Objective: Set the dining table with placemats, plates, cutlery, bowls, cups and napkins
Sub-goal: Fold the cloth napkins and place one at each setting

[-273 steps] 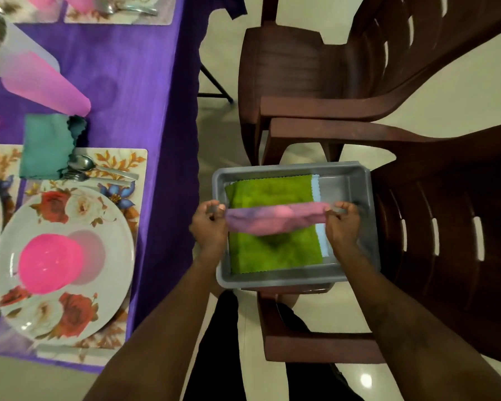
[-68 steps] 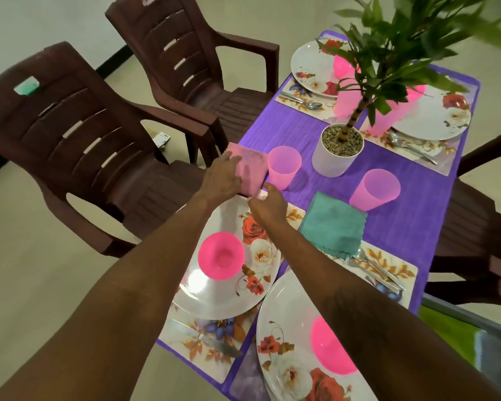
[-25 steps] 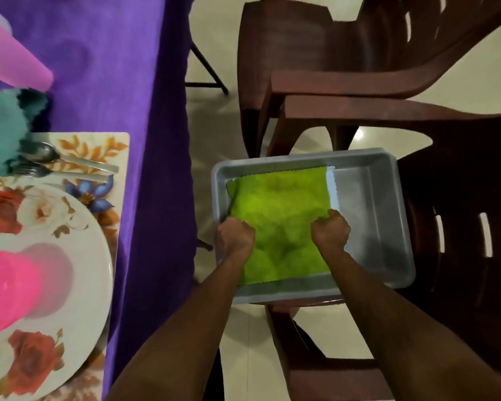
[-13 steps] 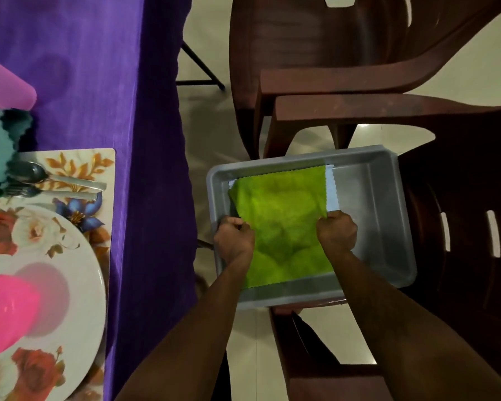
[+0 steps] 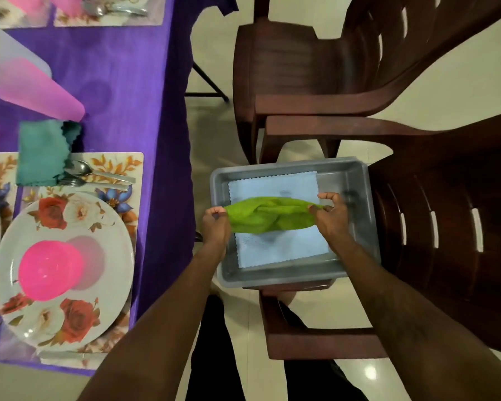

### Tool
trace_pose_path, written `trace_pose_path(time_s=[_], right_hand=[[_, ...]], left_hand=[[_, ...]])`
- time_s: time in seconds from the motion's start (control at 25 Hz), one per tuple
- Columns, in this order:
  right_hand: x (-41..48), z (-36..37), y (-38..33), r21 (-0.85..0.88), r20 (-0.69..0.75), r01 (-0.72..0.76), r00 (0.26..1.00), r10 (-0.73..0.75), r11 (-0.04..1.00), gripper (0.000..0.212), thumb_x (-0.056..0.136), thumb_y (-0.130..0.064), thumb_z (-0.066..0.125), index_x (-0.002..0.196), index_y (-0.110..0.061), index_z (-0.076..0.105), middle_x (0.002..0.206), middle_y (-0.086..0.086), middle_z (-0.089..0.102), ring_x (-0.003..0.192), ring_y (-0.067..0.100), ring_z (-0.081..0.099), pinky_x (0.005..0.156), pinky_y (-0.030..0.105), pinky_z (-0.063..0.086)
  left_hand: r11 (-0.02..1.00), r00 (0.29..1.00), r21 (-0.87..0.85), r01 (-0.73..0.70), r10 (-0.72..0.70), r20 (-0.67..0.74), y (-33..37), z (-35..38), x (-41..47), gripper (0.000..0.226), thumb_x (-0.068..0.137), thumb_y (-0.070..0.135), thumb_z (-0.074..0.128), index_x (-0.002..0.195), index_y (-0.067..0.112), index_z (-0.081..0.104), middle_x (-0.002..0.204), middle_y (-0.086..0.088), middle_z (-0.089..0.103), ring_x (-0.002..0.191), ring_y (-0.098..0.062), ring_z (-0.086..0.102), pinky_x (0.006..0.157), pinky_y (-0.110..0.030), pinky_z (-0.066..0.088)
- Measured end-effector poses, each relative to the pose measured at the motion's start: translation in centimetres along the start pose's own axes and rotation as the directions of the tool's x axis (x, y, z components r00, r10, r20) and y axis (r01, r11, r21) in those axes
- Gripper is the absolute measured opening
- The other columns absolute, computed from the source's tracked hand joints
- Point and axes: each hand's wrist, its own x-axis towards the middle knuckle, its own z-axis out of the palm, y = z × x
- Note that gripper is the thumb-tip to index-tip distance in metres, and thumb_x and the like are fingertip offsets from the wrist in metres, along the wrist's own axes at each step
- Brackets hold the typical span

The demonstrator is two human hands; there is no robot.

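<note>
A green napkin [image 5: 268, 215] hangs stretched between my two hands, lifted above a grey tub [image 5: 356, 180]. My left hand [image 5: 214, 222] pinches its left end and my right hand [image 5: 330, 211] pinches its right end. A pale blue napkin [image 5: 275, 247] lies flat on the tub's floor under it. On the purple table at the left a floral plate [image 5: 99, 235] holds a pink bowl [image 5: 51, 270] on a floral placemat [image 5: 119, 166]. A spoon and fork [image 5: 99, 176] and a teal napkin [image 5: 41, 151] lie above the plate.
The tub rests on the seat of a brown plastic chair [image 5: 446, 241]; a second brown chair [image 5: 315, 68] stands behind it. Pink cups [image 5: 38, 89] and a white pot [image 5: 0, 53] stand on the purple tablecloth [image 5: 128, 82]. Bare floor separates table and chairs.
Both hands have raised the green napkin off the tub's floor, bunched into a band, and the pale blue napkin beneath it now shows.
</note>
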Motion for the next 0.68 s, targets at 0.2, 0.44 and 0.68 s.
trace_pose_path(time_s=[0.2,0.44,0.68], right_hand=[[-3.8,-3.6,-4.5,0.067,0.121,0.12,0.984,-0.127,0.991,0.026,0.09,-0.006,0.074,0.106,-0.026,0.079,0.101,0.003,0.077,0.098,0.021,0.072,0.09,0.033,0.059],[-8.0,-7.0,-9.8,0.065,0.253,0.177,0.949,-0.188,0.982,0.034,0.087,0.003,0.077,0.12,-0.005,0.074,0.103,0.002,0.074,0.078,-0.001,0.069,0.067,0.011,0.053],[-11.2,-7.7,-13.3,-0.081,0.212,0.343,0.924,-0.32,0.936,0.026,0.086,0.003,0.079,0.111,-0.001,0.075,0.062,-0.016,0.067,0.054,-0.009,0.061,0.06,0.003,0.046]], left_hand=[[0.992,0.994,-0.057,-0.112,0.111,-0.021,2.9,-5.1,-1.4,0.005,0.089,0.027,0.073,0.093,0.029,0.075,0.094,0.008,0.075,0.092,-0.018,0.073,0.091,-0.039,0.06],[0.956,0.889,-0.019,-0.293,0.28,0.362,6.8,-12.8,-3.4,0.034,0.079,0.008,0.087,0.11,0.016,0.076,0.098,-0.009,0.078,0.091,-0.02,0.075,0.092,-0.04,0.061],[0.637,0.738,0.375,-0.673,0.606,0.296,10.4,-15.8,-6.6,0.022,0.088,0.017,0.079,0.109,0.014,0.08,0.095,-0.006,0.078,0.082,-0.014,0.068,0.079,-0.025,0.052]])
